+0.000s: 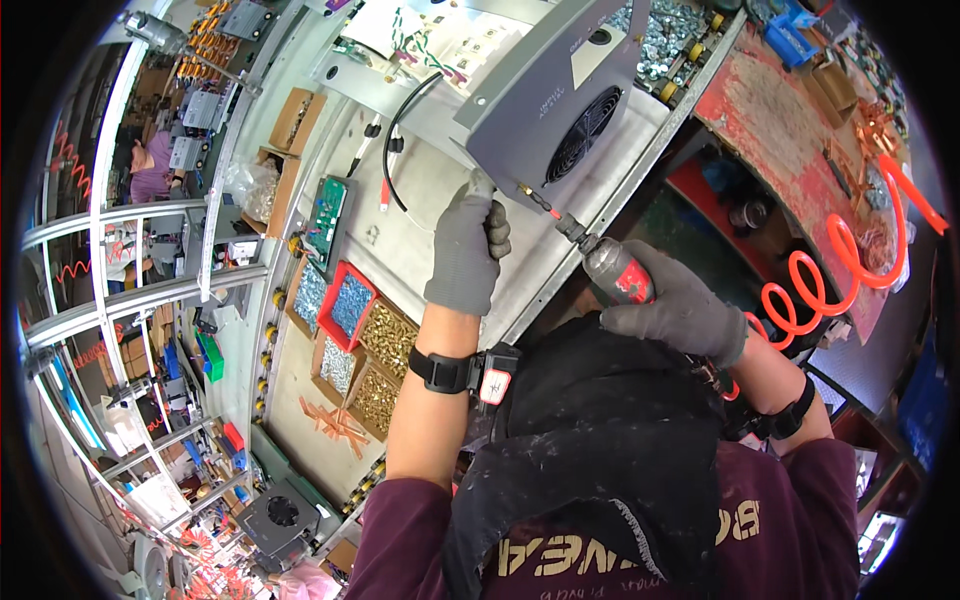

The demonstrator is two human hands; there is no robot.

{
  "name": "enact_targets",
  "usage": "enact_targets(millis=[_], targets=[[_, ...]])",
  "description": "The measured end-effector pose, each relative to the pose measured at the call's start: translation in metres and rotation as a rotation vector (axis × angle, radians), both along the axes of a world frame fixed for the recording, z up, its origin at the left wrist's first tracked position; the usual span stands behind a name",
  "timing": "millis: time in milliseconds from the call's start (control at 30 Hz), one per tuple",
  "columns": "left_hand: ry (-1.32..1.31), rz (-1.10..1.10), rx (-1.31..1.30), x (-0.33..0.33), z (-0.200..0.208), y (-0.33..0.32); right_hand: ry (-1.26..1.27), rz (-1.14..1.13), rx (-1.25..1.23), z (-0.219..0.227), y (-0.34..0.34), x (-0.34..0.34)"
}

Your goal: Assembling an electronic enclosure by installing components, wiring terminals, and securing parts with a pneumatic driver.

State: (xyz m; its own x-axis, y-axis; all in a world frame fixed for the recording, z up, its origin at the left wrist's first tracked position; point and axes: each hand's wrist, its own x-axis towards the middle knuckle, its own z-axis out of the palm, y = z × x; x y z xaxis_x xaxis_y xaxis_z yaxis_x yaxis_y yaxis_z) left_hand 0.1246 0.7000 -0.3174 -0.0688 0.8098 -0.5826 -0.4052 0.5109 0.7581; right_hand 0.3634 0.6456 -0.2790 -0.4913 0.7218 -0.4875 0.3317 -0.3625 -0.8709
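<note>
A grey metal panel [530, 110] with a round black fan grille [583, 135] stands tilted on the bench in front of me. My left hand [467, 250], in a grey glove, is closed at the panel's lower left edge; whatever lies between its fingers is hidden. In my right hand [685, 305], also gloved, is a red and grey air screwdriver [620, 270]. Its bit points up and left, and the tip meets the panel's lower edge at a small brass-coloured piece [525, 188]. A black cable [387, 150] curves down beside the panel on the left.
A green circuit board [327, 225] lies left of my left hand. Below it are a red bin [347, 305] of screws and cardboard trays of brass-coloured fasteners [390, 335]. An orange coiled air hose [800, 300] runs along the right, by a worn red table [770, 110].
</note>
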Motion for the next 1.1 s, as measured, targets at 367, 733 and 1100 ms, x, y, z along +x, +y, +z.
enact_targets(millis=[367,733,1100], targets=[[-0.035,-0.045,-0.010,-0.002,-0.001,0.008,-0.260,0.017,0.215,0.010,0.005,-0.006],[-0.343,-0.029,-0.134,-0.006,-0.035,-0.038,-0.263,0.027,0.176,0.022,0.009,-0.004],[-0.240,-0.325,-0.111,0.087,-0.004,0.012,-0.091,-0.097,-0.053,0.011,-0.001,0.073]])
